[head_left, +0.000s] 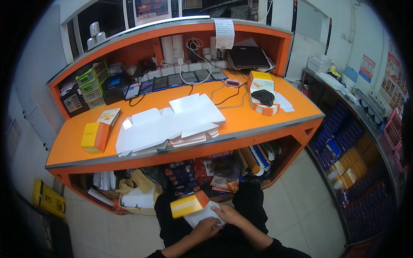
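Note:
Over my lap I hold a partly folded cardboard food box [189,205], yellow and orange outside and white inside. My left hand [207,228] has its fingers curled on the lower white panel. My right hand [228,213] grips the right edge of that panel. On the orange counter in front lies a stack of flat box blanks [167,122], white side up. A folded yellow and orange box [95,136] stands to its left, touching another printed box [110,116]. At the right sits a longer box [260,81] with a black item [263,97] in front.
Phones and tablets [175,80] line the counter's back among loose cables. Green drawers [89,89] and a small safe [74,104] stand far left, a black laptop [247,57] at the back. Packed goods fill the shelf below. A yellow bin [48,198] is left, stocked shelving [344,150] right.

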Tool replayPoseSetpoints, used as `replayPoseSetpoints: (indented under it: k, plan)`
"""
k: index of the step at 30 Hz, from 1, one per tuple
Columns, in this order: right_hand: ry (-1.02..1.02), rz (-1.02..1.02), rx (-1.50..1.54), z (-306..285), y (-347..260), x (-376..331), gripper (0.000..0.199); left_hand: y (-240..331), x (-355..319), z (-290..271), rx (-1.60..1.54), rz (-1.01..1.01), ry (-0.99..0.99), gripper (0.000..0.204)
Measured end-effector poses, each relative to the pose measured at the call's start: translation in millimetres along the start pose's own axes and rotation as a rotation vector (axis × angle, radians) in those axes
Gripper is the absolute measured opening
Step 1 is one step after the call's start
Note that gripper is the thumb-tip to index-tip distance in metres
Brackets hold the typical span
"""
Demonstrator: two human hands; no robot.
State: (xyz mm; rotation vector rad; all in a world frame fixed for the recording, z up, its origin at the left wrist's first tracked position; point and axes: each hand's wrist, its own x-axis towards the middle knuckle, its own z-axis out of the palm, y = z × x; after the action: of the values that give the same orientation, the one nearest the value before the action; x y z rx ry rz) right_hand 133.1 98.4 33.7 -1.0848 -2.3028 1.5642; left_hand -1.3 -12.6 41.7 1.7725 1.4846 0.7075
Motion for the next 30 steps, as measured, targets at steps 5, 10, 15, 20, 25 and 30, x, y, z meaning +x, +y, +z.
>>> replayPoseSetpoints:
  k: [5, 10, 15, 20, 25, 30]
  plan:
    - [-0.043, -0.187, 0.134, 8.9, -0.4, -4.3, 0.032, -7.1, -6.9, 14.1, -0.031, -0.263, 0.199, 0.023]
    - [0.038, -0.136, -0.25, 16.4, -11.3, -9.3, 0.023, -15.2, -10.2, 20.9, 0.005, -0.148, 0.284, 0.019]
    - [0.119, 0.033, -0.317, 6.9, -8.5, -16.1, 0.027, -34.6, -16.6, 31.4, -0.497, -0.534, 0.094, 0.025]
    - [0.248, -0.248, -0.076, 8.2, -13.0, -24.6, 0.014, -58.9, -19.2, 31.7, -1.076, -0.586, 0.286, 0.023]
    - [0.406, -0.115, -0.125, 11.2, -18.9, -29.0, 0.011, -59.0, -19.5, 32.6, -1.363, -0.57, 0.461, 0.023]
    - [0.338, -0.379, -0.152, 20.6, -18.6, -26.7, 0.013, -46.1, -10.9, 19.6, -1.362, -0.639, 0.469, 0.011]
